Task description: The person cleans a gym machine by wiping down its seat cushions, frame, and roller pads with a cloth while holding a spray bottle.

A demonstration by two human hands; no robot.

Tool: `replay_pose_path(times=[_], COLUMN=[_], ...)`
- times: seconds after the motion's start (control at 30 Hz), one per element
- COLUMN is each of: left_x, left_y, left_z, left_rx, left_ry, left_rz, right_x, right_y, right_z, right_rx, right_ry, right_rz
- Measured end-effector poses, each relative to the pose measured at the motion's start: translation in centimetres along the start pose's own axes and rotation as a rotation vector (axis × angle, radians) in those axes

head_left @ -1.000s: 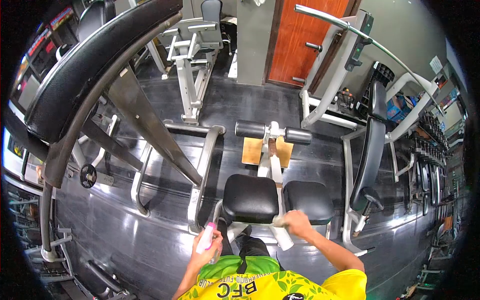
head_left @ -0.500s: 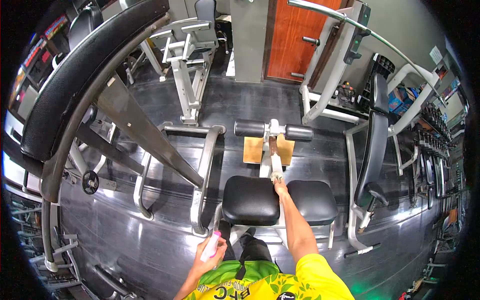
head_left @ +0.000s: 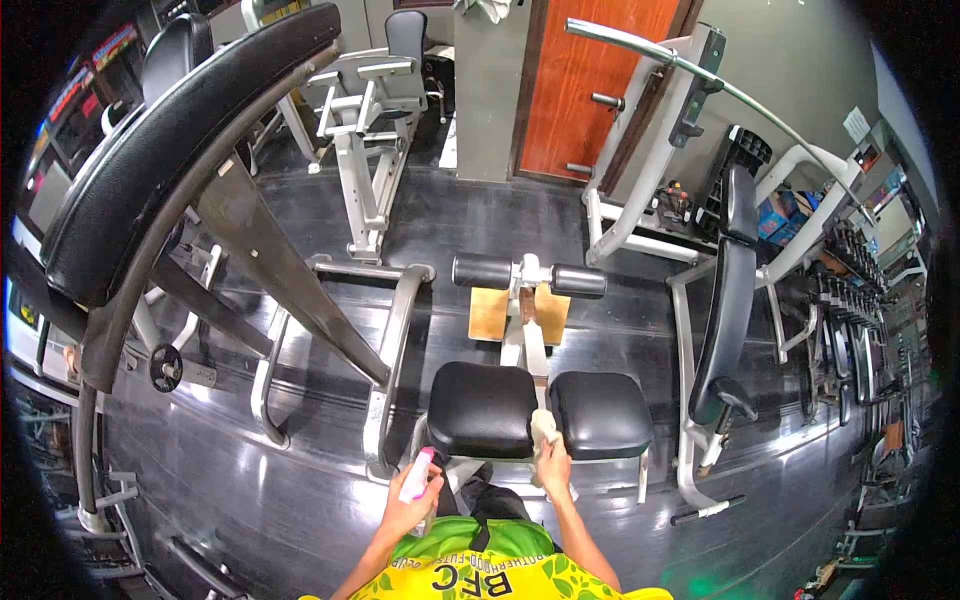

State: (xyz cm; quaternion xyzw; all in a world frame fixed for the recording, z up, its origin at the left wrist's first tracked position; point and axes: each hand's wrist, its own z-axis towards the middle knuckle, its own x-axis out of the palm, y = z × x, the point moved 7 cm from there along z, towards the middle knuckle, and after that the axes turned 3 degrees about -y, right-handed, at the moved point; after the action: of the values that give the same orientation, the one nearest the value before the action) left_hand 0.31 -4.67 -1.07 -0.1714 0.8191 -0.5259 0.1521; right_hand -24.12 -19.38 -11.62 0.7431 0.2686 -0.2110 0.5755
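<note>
My left hand (head_left: 418,498) is closed around a white spray bottle (head_left: 416,476) with a pink top, held low in front of my body. In my right hand (head_left: 552,466) is a pale cloth (head_left: 543,428), at the near end of the gap between two black seat pads. The left seat pad (head_left: 483,408) and the right seat pad (head_left: 602,412) belong to a bench with a white metal frame. Beyond them, black foam rollers (head_left: 480,269) sit on its post above a wooden board (head_left: 488,315).
A large curved black pad (head_left: 190,150) on a metal frame rises close at my left. On the right stands an upright padded bench (head_left: 722,320). Farther back are a white machine (head_left: 352,150), a reddish door (head_left: 590,90) and a dumbbell rack (head_left: 850,290).
My right hand has drawn back toward my body with the cloth, from the bench's post to the near edge of the pads. The spray bottle stays in my left hand.
</note>
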Motion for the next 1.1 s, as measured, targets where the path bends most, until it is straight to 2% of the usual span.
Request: replay_pose_path(times=[0.13,0.2,0.27,0.33,0.4,0.43,0.5,0.73,0.83,1.03,1.1], left_x=[0.4,0.8,1.2,1.5,1.3,1.3,1.2,2.8,3.3,2.5,2.1], left_y=[1.4,2.3,3.1,3.6,3.9,3.8,4.4,2.4,2.6,1.0,0.6], left_z=[0.8,0.9,1.1,0.9,0.7,0.5,0.2,0.3,0.9,1.0,1.1], left_rx=[-0.034,-0.041,0.007,0.056,0.05,0.055,-0.064,0.018,0.062,0.05,0.135], left_ry=[-0.012,0.03,0.052,0.071,0.001,-0.003,-0.005,0.052,0.062,-0.027,-0.058], left_rz=[-0.013,0.011,0.067,0.128,0.214,0.212,0.176,0.13,0.203,0.239,0.216], right_x=[-1.3,-1.2,-2.5,-4.4,-4.9,-4.8,-4.9,-5.6,-5.6,-4.4,-4.2], right_y=[-3.7,-4.3,-3.4,-2.3,-3.3,-4.6,-5.9,-5.4,-4.0,-4.9,-4.8], right_z=[-0.9,-1.7,-2.4,-2.0,-1.6,-1.1,-0.3,-0.2,-0.6,0.0,0.4], right_rx=[-0.029,0.264,0.301,0.168,0.168,0.187,0.208,0.223,0.219,0.241,0.253], right_ry=[0.094,0.272,0.288,0.106,0.094,0.071,0.02,-0.04,-0.027,-0.04,-0.047], right_rz=[0.08,0.553,0.602,0.489,0.507,0.599,0.742,0.913,0.912,0.981,0.988])
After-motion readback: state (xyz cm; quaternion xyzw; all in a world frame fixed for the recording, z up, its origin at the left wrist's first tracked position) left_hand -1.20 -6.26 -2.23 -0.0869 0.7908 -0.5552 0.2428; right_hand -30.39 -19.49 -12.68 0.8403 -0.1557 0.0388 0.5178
